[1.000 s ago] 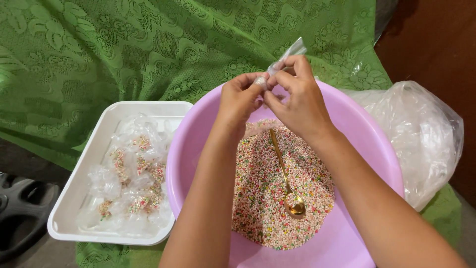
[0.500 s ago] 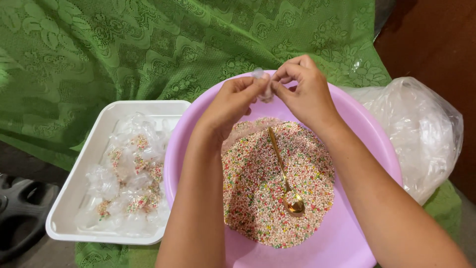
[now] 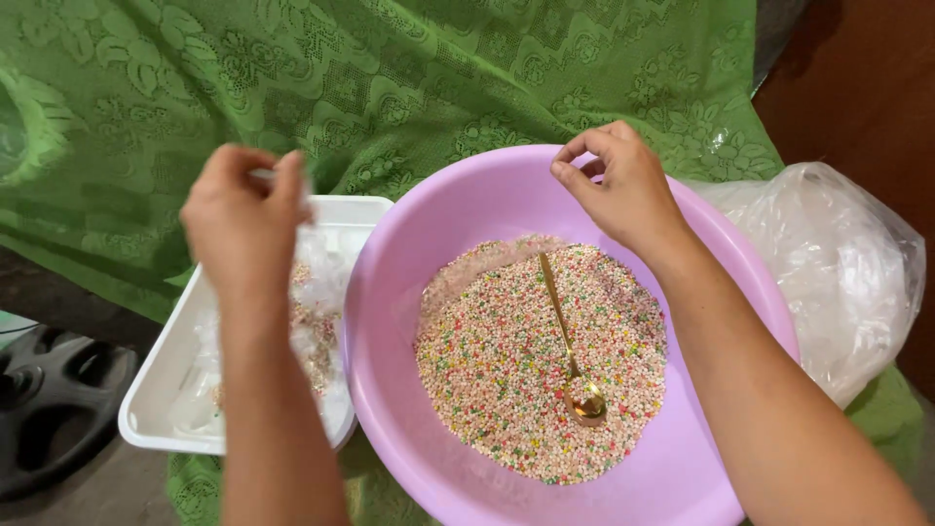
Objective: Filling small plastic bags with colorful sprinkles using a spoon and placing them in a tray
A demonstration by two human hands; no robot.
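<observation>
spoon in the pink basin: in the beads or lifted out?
In. The gold spoon lies on the coloured beads in the pink basin, bowl part sunk in them, no hand touching it.

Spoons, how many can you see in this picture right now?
1. A gold spoon lies on the coloured beads in the pink basin, bowl end nearest the camera. Others could be buried in the beads or hidden in the white tray behind the left arm.

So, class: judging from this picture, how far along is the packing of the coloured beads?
Done: small filled packets lie in the white tray. In hand: the left hand holds something small over that tray; right hand is empty. Left: many beads fill the pink basin, spoon resting in them.
</observation>
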